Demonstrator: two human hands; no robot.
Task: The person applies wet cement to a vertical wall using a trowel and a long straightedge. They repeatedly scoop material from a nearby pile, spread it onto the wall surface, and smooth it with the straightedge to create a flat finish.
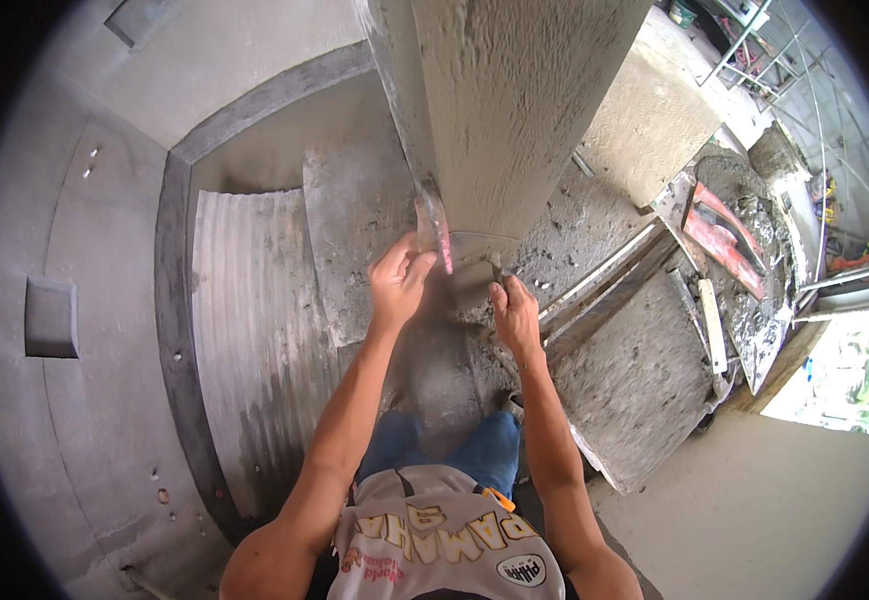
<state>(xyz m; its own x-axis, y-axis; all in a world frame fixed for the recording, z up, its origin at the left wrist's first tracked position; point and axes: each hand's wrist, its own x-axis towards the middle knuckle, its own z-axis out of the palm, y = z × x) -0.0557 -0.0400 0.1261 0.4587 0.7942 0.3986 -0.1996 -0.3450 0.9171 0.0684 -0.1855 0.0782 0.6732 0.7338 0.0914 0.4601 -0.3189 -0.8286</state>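
Note:
In front of me stands a square column point(514, 110) coated in wet-looking grey plaster. My left hand point(399, 280) is closed round a thin flat strip with a pink edge point(445, 245), held upright against the column's left corner near its lower part. Close to the column's lower right side, my right hand point(517, 315) is closed, thumb on top, on a small grey flat-bladed tool point(472, 280). Its blade is blurred and partly hidden, so its exact kind is unclear. A thin curved line crosses the column face just above both hands.
Corrugated sheet point(254, 340) lies at the left, beside a grey wall with a square recess point(51, 317). At the right are a rough, mortar-stained board point(634, 390), a red float-like tool point(722, 240) on wet mortar point(769, 255), and a pale-handled tool point(711, 325). Metal framing point(754, 60) stands beyond.

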